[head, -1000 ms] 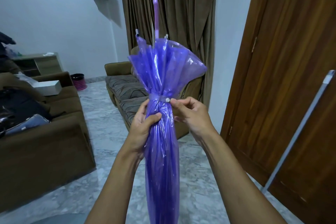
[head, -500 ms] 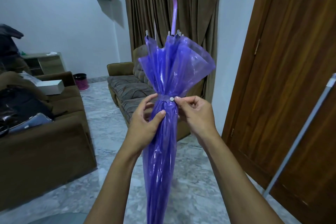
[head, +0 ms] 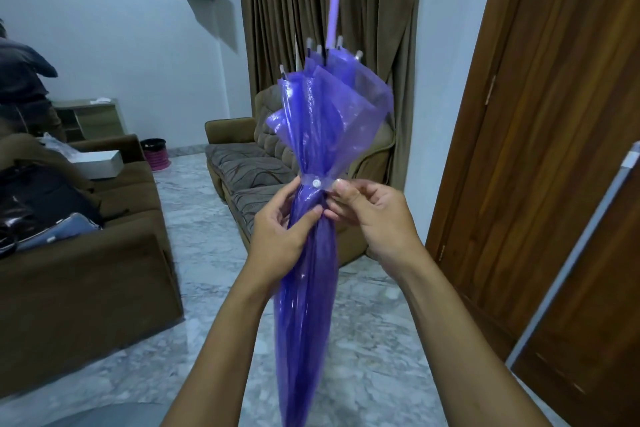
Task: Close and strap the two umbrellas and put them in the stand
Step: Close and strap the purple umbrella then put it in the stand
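Note:
A purple see-through umbrella (head: 311,288) is folded and held upright in front of me, its curved lilac handle (head: 332,0) at the top and its tip out of frame below. A clear strap with a white snap button (head: 316,183) is wrapped round its waist. My left hand (head: 277,236) grips the folded canopy just below the strap. My right hand (head: 374,215) pinches the strap's end beside the button. No second umbrella and no stand are in view.
A brown sofa (head: 79,253) with bags and a box stands at the left, an armchair (head: 256,177) behind the umbrella. A wooden door (head: 554,149) and a grey pole (head: 571,253) are at the right. Another person (head: 20,80) stands far left. A pink bin (head: 156,154) sits by the wall.
The umbrella has shifted right and its handle has turned, so the whole hook now shows. Both hands stay at the strap; my right fingers have moved slightly away from the button.

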